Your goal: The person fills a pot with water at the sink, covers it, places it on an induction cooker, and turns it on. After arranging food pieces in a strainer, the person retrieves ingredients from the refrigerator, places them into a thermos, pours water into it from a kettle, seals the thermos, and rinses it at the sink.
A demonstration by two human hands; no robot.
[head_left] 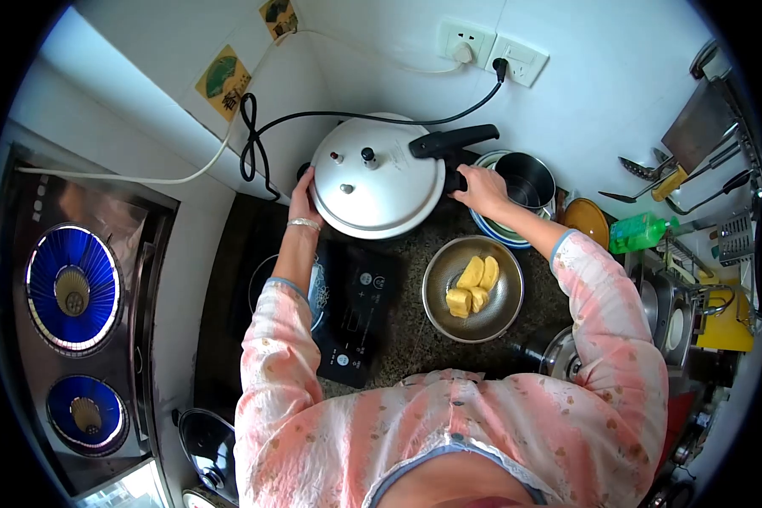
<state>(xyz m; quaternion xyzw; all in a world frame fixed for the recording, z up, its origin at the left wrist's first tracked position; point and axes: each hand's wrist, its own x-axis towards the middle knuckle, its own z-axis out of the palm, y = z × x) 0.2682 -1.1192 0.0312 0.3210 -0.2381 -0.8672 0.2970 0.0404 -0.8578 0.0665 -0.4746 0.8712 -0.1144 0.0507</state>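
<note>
A silver pressure cooker [377, 182] with its lid on stands at the back of the dark counter, between my two hands. My left hand [304, 201] holds its left side, by a small black grip that mostly hides behind the fingers. On the other side, my right hand [484, 188] is closed around the black lower handle [455, 180]. The lid's long black handle [455, 140] points right, slightly out of line above the lower one. Nearer to me, a perforated metal bowl [436, 292] holds several yellow chunks [474, 286] of food.
A black induction cooktop [356, 317] lies at front left, near a gas stove [68, 364]. Right of the cooker are a dark pot [525, 179] on stacked dishes, and a green bottle [637, 233]. A black cord [356, 114] runs behind the cooker to the wall sockets [516, 59].
</note>
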